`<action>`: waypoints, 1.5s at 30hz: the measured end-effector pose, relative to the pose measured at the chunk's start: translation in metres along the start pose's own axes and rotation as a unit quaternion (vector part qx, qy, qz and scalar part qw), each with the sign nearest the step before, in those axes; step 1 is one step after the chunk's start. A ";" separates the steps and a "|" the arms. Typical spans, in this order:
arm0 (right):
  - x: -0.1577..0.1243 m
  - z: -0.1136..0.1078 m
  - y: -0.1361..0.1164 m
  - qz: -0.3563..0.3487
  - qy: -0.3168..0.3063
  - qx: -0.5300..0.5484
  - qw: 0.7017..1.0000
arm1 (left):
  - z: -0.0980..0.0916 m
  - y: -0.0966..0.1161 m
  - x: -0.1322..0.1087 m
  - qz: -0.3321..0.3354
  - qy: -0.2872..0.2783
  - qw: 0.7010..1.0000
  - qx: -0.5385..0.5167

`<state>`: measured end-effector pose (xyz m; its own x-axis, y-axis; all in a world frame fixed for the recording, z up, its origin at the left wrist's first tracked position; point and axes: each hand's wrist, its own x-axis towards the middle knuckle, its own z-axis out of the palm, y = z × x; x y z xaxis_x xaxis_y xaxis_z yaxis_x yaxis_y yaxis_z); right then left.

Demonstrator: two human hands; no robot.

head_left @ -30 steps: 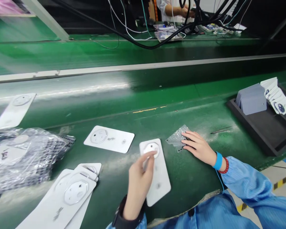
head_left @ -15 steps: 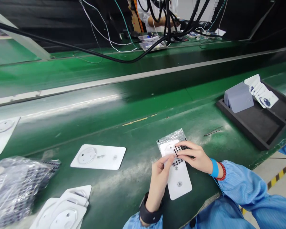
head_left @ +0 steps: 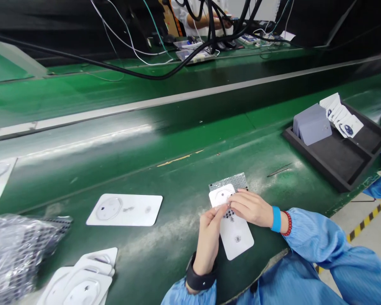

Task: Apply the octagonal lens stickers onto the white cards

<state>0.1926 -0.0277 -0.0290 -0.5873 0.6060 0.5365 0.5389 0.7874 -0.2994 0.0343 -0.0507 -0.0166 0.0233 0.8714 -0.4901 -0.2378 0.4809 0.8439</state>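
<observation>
My left hand (head_left: 208,233) is closed in a pinch at the edge of a small clear sheet with black dots (head_left: 230,213). My right hand (head_left: 250,207) has its fingers bent together over the same sheet, covering most of it. Under both hands a white rounded panel (head_left: 236,238) lies lengthwise on the green bench, with a round outline at its far end and a small round mark near me. Beneath its far end sticks out a clear dotted sheet (head_left: 230,181). What exactly the fingertips grip is partly hidden.
Another white panel (head_left: 124,210) lies to the left, with a stack of panels (head_left: 85,281) nearer me. A clear dotted plastic bag (head_left: 15,254) is at far left. Tweezers (head_left: 278,171) and a black tray (head_left: 338,159) holding cards are on the right. Cables (head_left: 130,73) hang across the back.
My right hand's fingers have drawn closer together and cover more of the dotted sheet. The round outline on the panel shows more clearly. The whole view has shifted slightly.
</observation>
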 end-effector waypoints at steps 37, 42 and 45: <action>0.035 -0.049 -0.036 0.017 0.126 0.050 0.991 | 0.014 0.036 -0.061 0.161 0.052 0.974 0.149; 0.030 -0.049 -0.038 -0.035 0.075 -0.047 0.995 | 0.011 0.038 -0.063 0.165 0.075 0.975 0.132; 0.027 -0.046 -0.042 -0.014 0.067 -0.084 0.994 | 0.010 0.041 -0.063 0.170 0.078 0.975 0.121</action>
<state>0.1823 -0.0498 0.0343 -0.5241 0.5540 0.6468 0.6228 0.7674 -0.1526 0.0330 -0.0849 0.0506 -0.1701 0.9681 -0.1839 0.0298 0.1916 0.9810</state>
